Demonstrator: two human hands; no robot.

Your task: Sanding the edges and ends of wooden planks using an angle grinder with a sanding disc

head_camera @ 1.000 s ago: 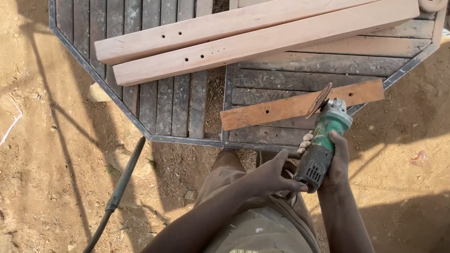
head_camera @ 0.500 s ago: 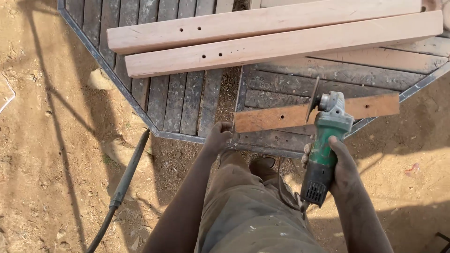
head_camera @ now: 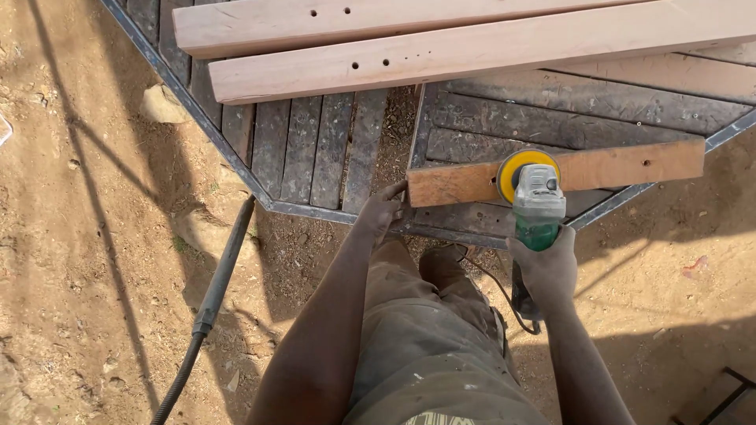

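Note:
My right hand (head_camera: 546,266) grips the green body of an angle grinder (head_camera: 536,206). Its yellow sanding disc (head_camera: 524,168) lies flat on a short brown wooden board (head_camera: 622,165). The board rests across the near edge of a dark slatted table (head_camera: 331,145). My left hand (head_camera: 383,208) holds the board's left end, fingers on its corner. The grinder's black cord (head_camera: 494,277) runs down past my leg.
Two long pale planks (head_camera: 441,51) with drilled holes lie across the table's far side. A dark hose or cable (head_camera: 216,283) trails over the sandy ground at the left. A stone (head_camera: 161,104) sits by the table's left edge. A metal frame (head_camera: 724,397) shows bottom right.
My left hand has left the grinder and reached forward to the board's left end. The grinder has tipped so its disc now lies flat on the board.

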